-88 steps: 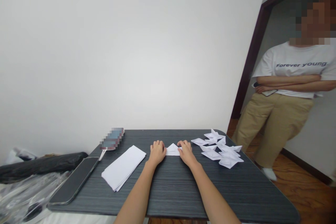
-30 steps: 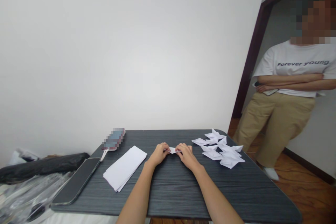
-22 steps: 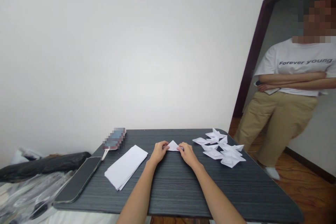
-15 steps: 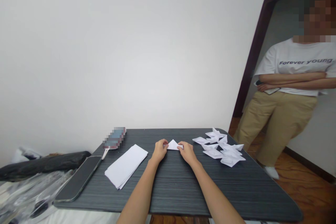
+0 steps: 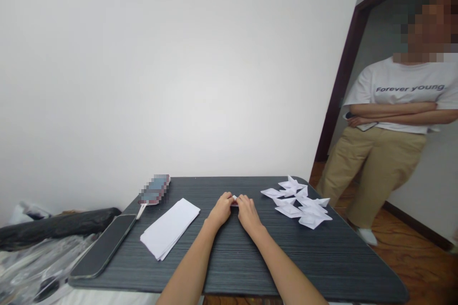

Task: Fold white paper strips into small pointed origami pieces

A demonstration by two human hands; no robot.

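A small folded sheet of white paper (image 5: 234,201) lies at the middle of the dark table (image 5: 246,257), mostly covered by my fingers. My left hand (image 5: 222,208) is closed on its left side, fingertips bent down onto it. From the right, my right hand (image 5: 247,210) grips it too, with curled fingers close to the left ones. Only a little white shows between the two hands. To the right sits a cluster of several folded paper boats (image 5: 312,208). On the left lies a stack of white paper sheets (image 5: 171,228), slightly fanned.
A black phone (image 5: 103,247) rests along the table's left edge. Behind it is a blurred-out device (image 5: 154,189) with a white strap. Clear plastic wrapping (image 5: 39,262) and a black roll (image 5: 57,228) lie left of the table. At right stands a person (image 5: 397,119) with folded arms.
Both hands have come closer together over the folded paper. Its triangular peak, which showed between them before, is now mostly hidden. The view has shifted slightly.
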